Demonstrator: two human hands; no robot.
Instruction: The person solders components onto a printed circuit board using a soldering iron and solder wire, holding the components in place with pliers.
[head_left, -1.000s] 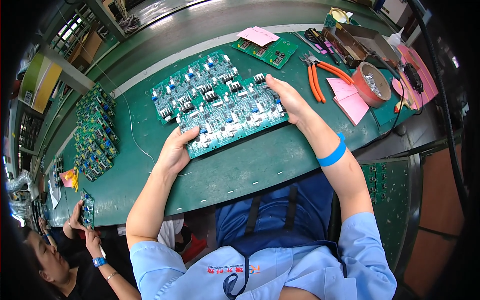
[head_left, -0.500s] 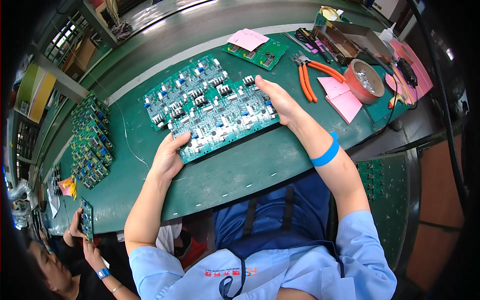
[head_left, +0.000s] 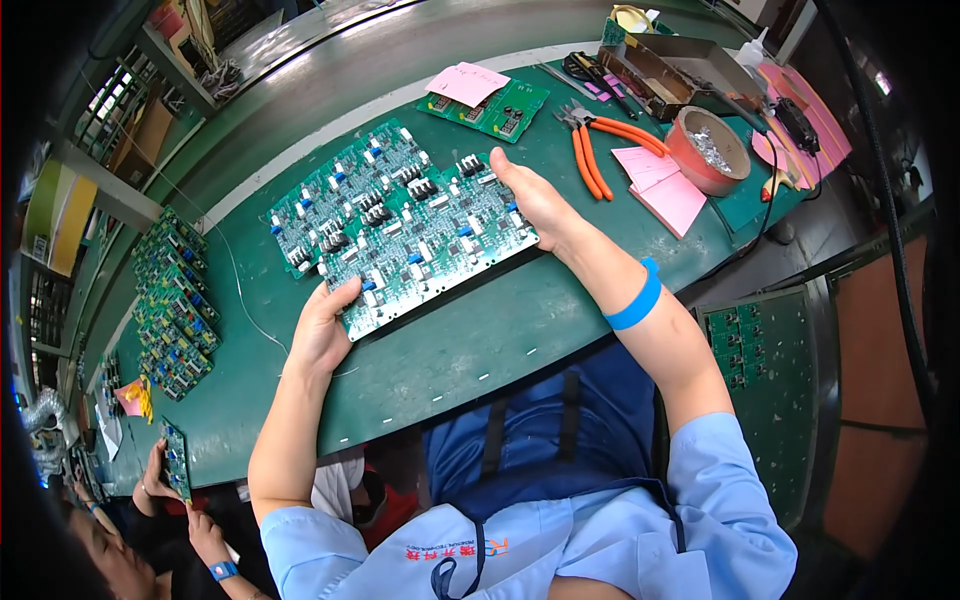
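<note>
A green circuit board (head_left: 440,255) packed with white, black and blue parts is held between my two hands, tilted above the green bench. My left hand (head_left: 322,322) grips its lower left corner, thumb on the top face. At the right end, my right hand (head_left: 545,208) holds the edge with the thumb near the far corner; its other fingers are hidden below. A similar circuit board (head_left: 350,185) is just beyond the held one and partly covered by it. Whether the two touch, I cannot tell.
Farther back lies a green board (head_left: 510,112) under pink paper. To the right are orange-handled cutters (head_left: 592,165), pink slips (head_left: 665,195), a round tub (head_left: 680,165) and a metal tray (head_left: 640,75). Overlapping boards (head_left: 175,310) line the left; a co-worker's hand (head_left: 155,470) holds another.
The whole view has shifted slightly, so most bench things appear farther left. Both my hands keep their hold on the board. The co-worker's lower hand has moved a little at their board.
</note>
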